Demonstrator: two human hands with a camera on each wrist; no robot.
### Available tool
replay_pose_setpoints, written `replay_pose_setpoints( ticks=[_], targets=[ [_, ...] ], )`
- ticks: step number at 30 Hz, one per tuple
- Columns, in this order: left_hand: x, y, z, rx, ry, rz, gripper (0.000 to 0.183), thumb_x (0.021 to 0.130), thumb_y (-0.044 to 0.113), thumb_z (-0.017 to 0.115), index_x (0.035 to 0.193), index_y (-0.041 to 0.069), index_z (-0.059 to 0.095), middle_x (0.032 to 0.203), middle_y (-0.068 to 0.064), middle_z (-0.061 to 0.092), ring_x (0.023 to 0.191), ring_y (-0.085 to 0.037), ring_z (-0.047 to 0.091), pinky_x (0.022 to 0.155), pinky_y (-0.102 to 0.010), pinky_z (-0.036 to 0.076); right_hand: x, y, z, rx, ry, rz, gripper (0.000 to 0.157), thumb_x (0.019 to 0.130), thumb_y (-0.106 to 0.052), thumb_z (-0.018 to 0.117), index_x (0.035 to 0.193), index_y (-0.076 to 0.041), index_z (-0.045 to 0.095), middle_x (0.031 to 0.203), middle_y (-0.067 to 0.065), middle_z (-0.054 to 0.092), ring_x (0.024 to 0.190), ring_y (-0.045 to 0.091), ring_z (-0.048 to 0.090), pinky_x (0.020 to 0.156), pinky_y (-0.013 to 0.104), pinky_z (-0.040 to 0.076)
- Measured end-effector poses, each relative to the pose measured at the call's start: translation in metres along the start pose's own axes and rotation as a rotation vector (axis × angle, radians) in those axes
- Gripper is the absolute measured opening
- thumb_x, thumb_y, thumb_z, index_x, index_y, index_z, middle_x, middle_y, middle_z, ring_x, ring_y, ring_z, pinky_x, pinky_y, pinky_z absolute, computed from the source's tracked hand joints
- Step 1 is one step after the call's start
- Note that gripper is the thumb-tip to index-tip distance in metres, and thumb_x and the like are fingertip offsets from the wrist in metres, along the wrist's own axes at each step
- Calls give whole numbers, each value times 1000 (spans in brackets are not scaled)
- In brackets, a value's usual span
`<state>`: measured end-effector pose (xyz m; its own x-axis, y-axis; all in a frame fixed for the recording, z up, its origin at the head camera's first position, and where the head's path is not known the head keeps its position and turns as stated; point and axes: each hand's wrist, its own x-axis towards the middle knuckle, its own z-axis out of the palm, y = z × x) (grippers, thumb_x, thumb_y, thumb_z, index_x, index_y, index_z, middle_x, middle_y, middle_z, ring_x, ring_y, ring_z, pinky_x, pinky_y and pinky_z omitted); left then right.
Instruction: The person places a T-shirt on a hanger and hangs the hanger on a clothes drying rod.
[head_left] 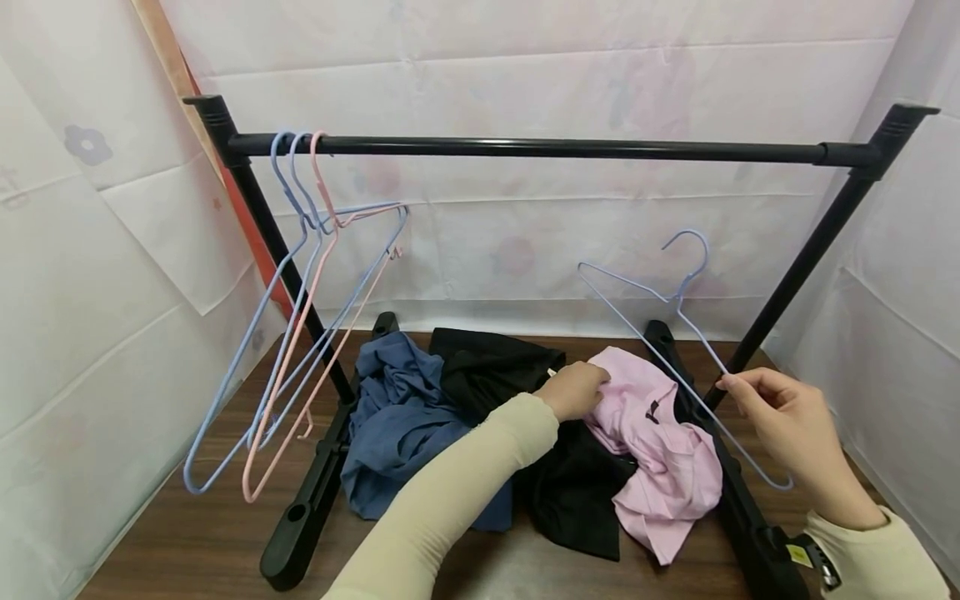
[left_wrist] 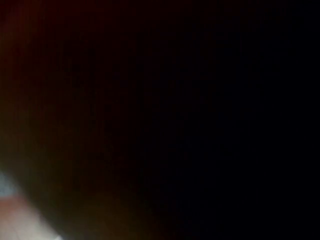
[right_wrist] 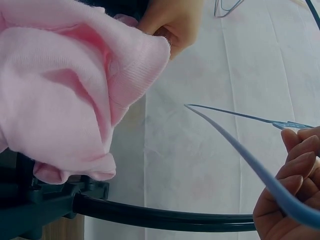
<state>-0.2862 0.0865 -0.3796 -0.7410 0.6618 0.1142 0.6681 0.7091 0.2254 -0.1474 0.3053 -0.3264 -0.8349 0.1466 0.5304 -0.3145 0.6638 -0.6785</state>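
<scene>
My left hand (head_left: 573, 390) grips the upper edge of a crumpled pink shirt (head_left: 667, 454) lying on the floor of the rack. Seen from the right wrist, the fingers of that hand (right_wrist: 180, 22) are curled at the shirt's edge, partly hidden behind the cloth. A light blue clothes hanger (head_left: 703, 262) is held up by my right hand (head_left: 787, 408), thumb and fingertips pinching its right shoulder. Its hook points upward, and its bottom bar (right_wrist: 250, 156) slants across in front of the right fingers. The left wrist view is almost wholly dark.
A black rack's rail (head_left: 525, 148) spans the back. Two blue hangers (head_left: 197, 450) and a pink hanger (head_left: 251, 483) hang at its left end. Blue clothing (head_left: 405, 442) and black clothing (head_left: 577, 500) lie beside the pink shirt. Black rack feet (head_left: 300, 525) flank the pile.
</scene>
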Motion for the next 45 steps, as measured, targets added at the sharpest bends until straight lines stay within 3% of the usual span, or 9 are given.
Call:
replay_pose_setpoints(
  ticks=[8,17,25,38,45],
  targets=[
    [-2,-2,-2,-91,63,-91,21,95,10,57,98,14,77,98,2,75,79,-8,63,69,-20,48,0,1,0,-6,-2,-3,12,92,-12,69,80,-13,69,54,-15,44,47,5,38,44,27,28],
    [-4,-11,-8,-86,153,-35,20,95,9,59,96,13,78,97,2,75,87,-9,66,77,-19,51,-1,1,1,-17,3,-15,11,92,-13,69,81,-12,70,55,-16,44,47,4,39,43,27,29],
    [-13,-22,-21,-164,216,-45,18,94,8,58,97,9,76,96,-1,74,84,-11,66,77,-21,52,-1,1,3,-15,-2,-15,11,92,-12,69,81,-11,70,54,-15,43,46,3,37,41,27,28],
    [-41,-30,-37,-290,221,-1,20,96,8,56,104,8,74,91,-2,71,66,-3,56,67,-15,47,1,1,4,-19,-4,-23,10,92,-12,69,82,-9,71,53,-15,42,46,4,37,41,27,27],
    [-58,-26,-46,-259,215,51,20,96,7,57,105,8,74,96,-4,72,75,-7,60,73,-18,50,1,4,2,-12,-6,-19,9,92,-11,69,84,-10,71,53,-15,42,46,4,37,42,27,28]
  ],
)
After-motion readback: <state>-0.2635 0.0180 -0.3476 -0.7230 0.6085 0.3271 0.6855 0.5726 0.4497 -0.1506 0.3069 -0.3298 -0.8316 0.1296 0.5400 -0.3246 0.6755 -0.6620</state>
